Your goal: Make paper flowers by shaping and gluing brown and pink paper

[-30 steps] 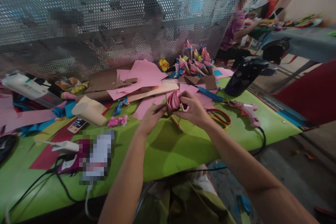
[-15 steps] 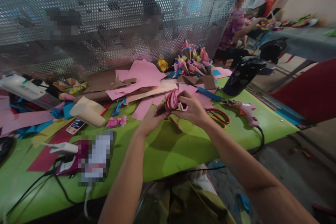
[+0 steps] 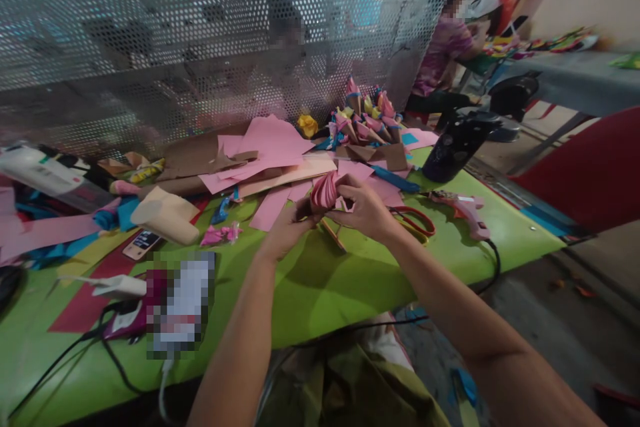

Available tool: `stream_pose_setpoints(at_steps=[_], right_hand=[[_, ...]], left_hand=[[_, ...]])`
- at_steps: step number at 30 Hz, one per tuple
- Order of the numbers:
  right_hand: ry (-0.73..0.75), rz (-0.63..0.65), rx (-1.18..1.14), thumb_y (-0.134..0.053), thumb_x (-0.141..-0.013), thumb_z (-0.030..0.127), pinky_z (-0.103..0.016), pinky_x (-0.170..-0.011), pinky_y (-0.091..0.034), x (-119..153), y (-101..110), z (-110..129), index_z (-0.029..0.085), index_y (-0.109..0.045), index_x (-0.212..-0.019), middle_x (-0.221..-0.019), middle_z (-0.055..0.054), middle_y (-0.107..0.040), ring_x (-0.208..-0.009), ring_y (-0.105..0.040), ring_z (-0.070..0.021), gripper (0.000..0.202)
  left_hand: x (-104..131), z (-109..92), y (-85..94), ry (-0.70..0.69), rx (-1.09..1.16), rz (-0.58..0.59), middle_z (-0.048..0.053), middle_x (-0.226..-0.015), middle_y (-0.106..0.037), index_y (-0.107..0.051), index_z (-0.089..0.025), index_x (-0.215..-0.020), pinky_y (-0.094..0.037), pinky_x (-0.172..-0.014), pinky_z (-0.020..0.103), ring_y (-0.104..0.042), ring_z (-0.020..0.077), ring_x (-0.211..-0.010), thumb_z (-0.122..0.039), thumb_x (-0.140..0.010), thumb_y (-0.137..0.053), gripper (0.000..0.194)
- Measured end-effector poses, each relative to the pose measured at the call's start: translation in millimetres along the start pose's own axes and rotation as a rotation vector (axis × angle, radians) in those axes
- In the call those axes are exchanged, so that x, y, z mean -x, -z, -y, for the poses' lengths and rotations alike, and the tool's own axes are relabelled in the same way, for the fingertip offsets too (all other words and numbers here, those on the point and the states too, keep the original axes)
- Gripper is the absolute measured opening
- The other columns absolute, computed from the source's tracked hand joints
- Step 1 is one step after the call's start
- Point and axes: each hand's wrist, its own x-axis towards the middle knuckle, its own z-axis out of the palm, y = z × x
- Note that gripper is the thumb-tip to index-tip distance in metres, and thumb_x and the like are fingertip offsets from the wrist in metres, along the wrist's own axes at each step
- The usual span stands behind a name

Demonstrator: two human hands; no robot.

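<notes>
A pink swirled paper piece [image 3: 325, 191] is held upright between my two hands over the green table [image 3: 345, 293]. My left hand [image 3: 293, 227] grips its lower left side with curled fingers. On its right side, the bent fingers of my right hand [image 3: 364, 208] press against it. Under the piece, a thin brown stick or strip [image 3: 333, 236] slants down to the right. Sheets of pink paper [image 3: 265, 147] lie behind my hands. Scissors with a red handle [image 3: 419, 217] rest just right of my right hand.
A pink glue gun [image 3: 470, 213] and dark tumbler [image 3: 457, 145] stand to the right. Wrapped paper cones [image 3: 373, 117] are piled at the back. A beige roll [image 3: 165, 215], phone [image 3: 143, 244] and power bank with cables [image 3: 185, 303] are at left. A person [image 3: 443, 47] sits beyond.
The pink piece has turned slightly between my fingers, and its folds face differently. The person beyond has drawn their arm in. The view has shifted a little.
</notes>
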Motion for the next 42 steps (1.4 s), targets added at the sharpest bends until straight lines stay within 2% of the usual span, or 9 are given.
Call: stream_pose_setpoints(at_steps=[4, 9, 19, 26, 29, 34, 37, 42], right_hand=[[-0.015, 0.038, -0.032, -0.075, -0.076, 0.020, -0.028, -0.066, -0.043, -0.7, 3.4, 0.3, 0.020, -0.064, -0.086, -0.091, -0.003, -0.056, -0.073, -0.051, -0.0153, 0.015], [-0.041, 0.063, -0.052, -0.069, -0.079, 0.017, -0.027, -0.061, -0.042, -1.4, 7.4, 0.7, 0.019, -0.067, -0.086, -0.088, -0.003, -0.057, -0.066, -0.048, -0.0130, 0.008], [-0.022, 0.031, -0.024, -0.073, -0.082, 0.025, -0.028, -0.065, -0.042, 0.3, 3.3, -1.8, 0.018, -0.068, -0.080, -0.085, -0.003, -0.057, -0.071, -0.050, -0.0156, 0.009], [-0.012, 0.033, -0.001, -0.075, -0.082, 0.029, -0.028, -0.065, -0.042, -0.3, 3.2, -1.6, 0.019, -0.069, -0.080, -0.084, -0.003, -0.059, -0.073, -0.051, -0.0166, 0.012], [-0.011, 0.029, 0.009, -0.077, -0.080, 0.028, -0.028, -0.064, -0.042, -0.6, 2.7, 0.6, 0.019, -0.067, -0.080, -0.083, -0.003, -0.060, -0.070, -0.051, -0.0157, 0.013], [-0.055, -0.036, -0.079, -0.078, -0.078, 0.028, -0.026, -0.057, -0.040, -1.5, 7.4, 6.1, 0.021, -0.067, -0.104, -0.087, -0.002, -0.065, -0.060, -0.046, -0.0115, 0.029], [-0.078, -0.085, -0.116, -0.073, -0.081, 0.028, -0.026, -0.058, -0.041, -2.6, 11.1, 9.3, 0.021, -0.069, -0.100, -0.086, -0.002, -0.065, -0.061, -0.047, -0.0119, 0.021], [-0.058, -0.130, -0.128, -0.067, -0.085, 0.025, -0.027, -0.061, -0.042, -3.1, 9.4, 12.4, 0.022, -0.072, -0.093, -0.086, -0.003, -0.065, -0.068, -0.052, -0.0139, 0.010]], left_hand=[[0.0, 1.1, 1.5, 0.022, 0.051, -0.053, 0.012, -0.115, -0.071, -0.061, -0.017, -0.119, -0.051, -0.080, 0.033, -0.064, 0.0245, -0.106, -0.040, -0.076, -0.077, 0.051], [2.5, -4.2, 2.7, 0.055, 0.062, -0.040, 0.010, -0.106, -0.071, -0.063, -0.017, -0.108, -0.050, -0.076, 0.031, -0.066, 0.0234, -0.100, -0.040, -0.076, -0.077, 0.042], [2.5, -6.9, 0.6, 0.050, 0.036, -0.026, 0.008, -0.099, -0.070, -0.065, -0.016, -0.096, -0.050, -0.076, 0.032, -0.065, 0.0229, -0.098, -0.039, -0.074, -0.076, 0.033], [1.0, -2.2, 1.3, 0.030, 0.045, -0.022, 0.010, -0.109, -0.071, -0.066, -0.016, -0.108, -0.051, -0.079, 0.031, -0.064, 0.0228, -0.101, -0.034, -0.075, -0.077, 0.039], [-1.5, 1.6, 0.7, 0.015, 0.041, -0.033, 0.011, -0.115, -0.071, -0.065, -0.016, -0.114, -0.051, -0.086, 0.035, -0.064, 0.0228, -0.103, -0.029, -0.072, -0.078, 0.046], [-5.6, 6.7, 1.4, 0.000, 0.055, -0.151, 0.011, -0.121, -0.070, -0.064, -0.017, -0.118, -0.048, -0.098, 0.040, -0.063, 0.0250, -0.112, -0.028, -0.067, -0.081, 0.055], [-4.9, 7.1, 3.0, 0.004, 0.085, -0.189, 0.011, -0.122, -0.070, -0.063, -0.019, -0.122, -0.048, -0.099, 0.041, -0.064, 0.0250, -0.113, -0.031, -0.067, -0.081, 0.060], [-3.4, 12.4, 5.1, -0.001, 0.064, -0.169, 0.010, -0.122, -0.070, -0.060, -0.021, -0.127, -0.048, -0.102, 0.040, -0.064, 0.0233, -0.112, -0.034, -0.072, -0.079, 0.061]])
